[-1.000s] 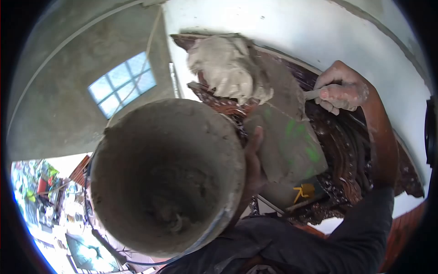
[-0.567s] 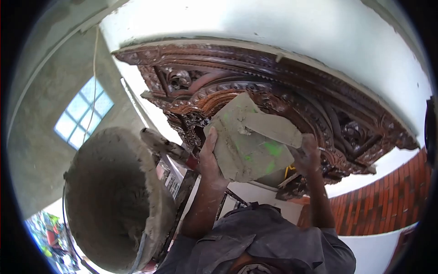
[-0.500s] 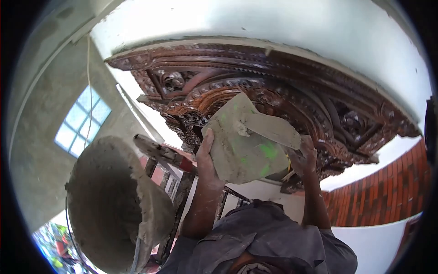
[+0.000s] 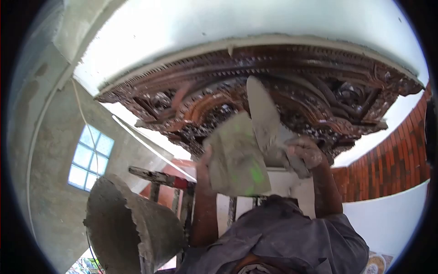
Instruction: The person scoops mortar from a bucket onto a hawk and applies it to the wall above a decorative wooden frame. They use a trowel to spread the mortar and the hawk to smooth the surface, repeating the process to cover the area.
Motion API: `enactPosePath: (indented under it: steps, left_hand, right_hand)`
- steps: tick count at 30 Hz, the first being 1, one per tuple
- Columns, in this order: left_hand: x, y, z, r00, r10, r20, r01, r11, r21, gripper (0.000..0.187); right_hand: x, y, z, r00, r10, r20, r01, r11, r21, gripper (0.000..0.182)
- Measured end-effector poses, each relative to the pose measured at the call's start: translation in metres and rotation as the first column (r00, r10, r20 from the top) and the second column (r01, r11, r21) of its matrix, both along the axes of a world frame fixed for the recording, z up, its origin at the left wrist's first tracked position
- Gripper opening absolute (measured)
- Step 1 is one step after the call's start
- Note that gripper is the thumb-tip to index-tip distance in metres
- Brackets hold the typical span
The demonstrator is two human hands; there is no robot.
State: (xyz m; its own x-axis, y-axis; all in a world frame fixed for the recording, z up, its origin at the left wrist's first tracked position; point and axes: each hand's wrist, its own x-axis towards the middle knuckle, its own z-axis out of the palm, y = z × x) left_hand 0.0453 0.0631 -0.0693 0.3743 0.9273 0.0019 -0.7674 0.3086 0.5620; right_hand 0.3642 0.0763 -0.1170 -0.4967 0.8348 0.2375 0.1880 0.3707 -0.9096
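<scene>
My left hand [image 4: 206, 171] grips the left edge of a mortar board [image 4: 235, 157], a flat piece coated in grey mortar with bright green patches. In my right hand [image 4: 306, 151] is a trowel [image 4: 263, 109], fingers wrapped around its handle end. The trowel's grey-smeared blade points up and stands beside the board's right edge, overlapping the dark carved wooden panel [image 4: 200, 73] behind it. Both tools are held in front of my chest, below the panel's upper moulding.
A mortar-caked bucket [image 4: 159, 223] tilts at the lower left, near a ladder-like frame [image 4: 187, 205] and a bar with a red part [image 4: 159, 177]. A grey wall with a window [image 4: 91, 157] lies left. Brickwork [image 4: 383, 171] is right, white wall [image 4: 255, 23] above.
The trowel has swung from lying across the board to blade up at its right side. My right hand has turned with it. The board has shifted slightly down and left; the view has tilted.
</scene>
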Motion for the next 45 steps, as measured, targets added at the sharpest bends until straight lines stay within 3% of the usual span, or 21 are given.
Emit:
enactPosePath:
  steps: [5,6,7,8,10,11,12,13,15,17,20,26,27,28,30,32,33,35,38,42,45]
  left_hand:
    - [-0.016,-0.008,-0.021,0.976,0.105,-0.192,-0.1,0.994,0.038,0.06]
    - [-0.016,-0.005,-0.009,0.994,0.075,-0.084,-0.069,0.995,0.075,0.06]
    - [-0.019,-0.007,0.003,0.999,0.035,0.022,-0.037,0.994,0.107,0.06]
    - [-0.022,-0.008,0.009,0.992,-0.009,0.129,-0.008,0.991,0.136,0.06]
    - [-0.022,-0.005,0.012,0.983,0.144,0.114,-0.159,0.978,0.136,0.06]
    - [-0.02,-0.003,0.011,0.968,0.228,0.109,-0.24,0.965,0.11,0.06]
    - [-0.018,0.0,0.008,0.946,0.307,0.099,-0.315,0.946,0.078,0.06]
    - [-0.016,0.009,0.003,0.933,0.337,0.127,-0.353,0.926,0.132,0.059]
    - [-0.012,0.018,0.003,0.891,0.441,0.107,-0.452,0.879,0.149,0.061]
    - [-0.014,0.028,0.006,0.888,0.444,0.122,-0.46,0.869,0.185,0.061]
    - [-0.008,0.035,0.018,0.81,0.58,0.085,-0.58,0.772,0.259,0.063]
    - [-0.013,0.048,-0.004,0.685,0.728,0.031,-0.693,0.639,0.334,0.065]
    - [-0.015,0.05,-0.009,0.616,0.787,-0.025,-0.701,0.562,0.439,0.061]
    - [-0.017,0.051,-0.017,0.534,0.842,-0.071,-0.69,0.483,0.539,0.057]
    - [-0.02,0.048,-0.017,0.529,0.846,-0.065,-0.67,0.464,0.579,0.055]
    - [-0.026,0.038,-0.003,0.682,0.73,0.033,-0.652,0.588,0.479,0.06]
    - [-0.029,0.037,-0.01,0.639,0.769,-0.025,-0.656,0.562,0.504,0.06]
    - [-0.029,0.037,-0.025,0.539,0.83,-0.14,-0.657,0.519,0.547,0.059]
    - [-0.02,0.032,0.008,0.592,0.789,-0.163,-0.639,0.583,0.501,0.059]
    - [-0.032,0.029,0.031,0.69,0.723,-0.042,-0.68,0.667,0.306,0.057]
    - [-0.033,0.029,0.035,0.701,0.712,-0.042,-0.682,0.686,0.255,0.056]
  right_hand:
    - [0.046,0.051,-0.199,0.996,-0.076,-0.038,0.084,0.811,0.58,0.023]
    - [0.063,0.044,-0.186,0.999,-0.005,0.038,-0.001,0.983,0.182,0.021]
    - [0.08,0.037,-0.174,0.994,0.009,0.113,0.017,0.972,-0.233,0.018]
    - [0.067,0.021,-0.118,0.998,0.046,0.053,-0.014,0.869,-0.495,0.016]
    - [0.04,-0.002,-0.058,0.992,-0.092,0.09,0.124,0.868,-0.48,0.014]
    - [0.032,-0.012,-0.044,0.956,-0.26,0.134,0.282,0.942,-0.181,0.014]
    - [0.026,-0.018,-0.036,0.915,-0.381,0.131,0.376,0.924,0.063,0.015]
    - [0.02,-0.023,-0.028,0.844,-0.525,0.113,0.474,0.827,0.301,0.015]
    - [0.012,-0.026,-0.009,0.714,-0.698,0.055,0.542,0.601,0.588,0.017]
    - [-0.003,-0.036,0.048,0.734,-0.64,0.226,0.501,0.736,0.456,0.017]
    - [-0.034,-0.035,0.071,0.748,-0.659,0.079,0.58,0.706,0.405,0.019]
    - [-0.072,-0.026,0.091,0.781,-0.617,0.097,0.469,0.682,0.561,0.021]
    - [-0.072,-0.019,0.088,0.814,-0.572,0.103,0.424,0.706,0.567,0.021]
    - [-0.076,-0.009,0.081,0.84,-0.542,-0.025,0.445,0.662,0.603,0.02]
    - [-0.083,0.012,0.072,0.858,-0.435,-0.274,0.496,0.565,0.659,0.018]
    - [-0.094,0.008,0.112,0.843,-0.524,-0.119,0.441,0.549,0.71,0.017]
    - [-0.098,0.011,0.132,0.821,-0.569,-0.044,0.413,0.539,0.735,0.017]
    - [-0.103,0.033,0.158,0.77,-0.629,-0.111,0.436,0.39,0.811,0.018]
    - [-0.105,0.082,0.203,0.653,-0.74,-0.16,0.428,0.187,0.884,0.024]
    - [-0.112,0.15,0.282,0.542,-0.834,-0.101,0.336,0.105,0.936,0.037]
    - [-0.107,0.209,0.33,0.368,-0.93,-0.006,0.269,0.1,0.958,0.044]
